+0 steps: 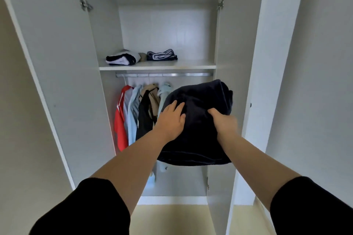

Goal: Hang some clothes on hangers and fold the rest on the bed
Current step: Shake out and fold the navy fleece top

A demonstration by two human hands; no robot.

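A folded dark navy garment (198, 129) is held up in front of the open wardrobe, below the shelf. My left hand (172, 118) lies flat on top of it with the fingers spread. My right hand (223, 120) grips its right part, with cloth bunched in the curled fingers. Behind it, several clothes hang on hangers from the metal rail (164, 75): a red shirt (120, 120), a light blue one (132, 116), a black and tan one (147, 112) and a pale blue one partly hidden by the bundle.
On the wardrobe shelf (194, 66) lie a folded black-and-white pile (122, 58) and a navy striped folded piece (162, 55). Both white doors stand open, the left door (53, 63) and the right door (235, 53). Pale yellow floor (172, 219) lies below.
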